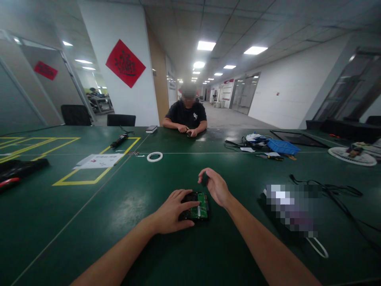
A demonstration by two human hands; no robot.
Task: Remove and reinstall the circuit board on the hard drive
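A hard drive (202, 208) lies on the green table in front of me, its green circuit board facing up. My left hand (174, 210) spans its left side, with the thumb along the near edge, one finger across the board and the others over the far edge. Just beyond the drive's right side, my right hand (216, 184) hovers with loosely curled fingers. There is a gap between its thumb and index finger, and I can make out nothing held there.
Across the table (127, 246) sits a person (187, 113) with hands together. A white tape roll (154, 157), papers (99, 161) and a black tool (119, 141) lie left. To the right are a blurred-out item (290, 210), black cables (333, 190), a screwdriver (275, 157) and a blue basket (282, 146).
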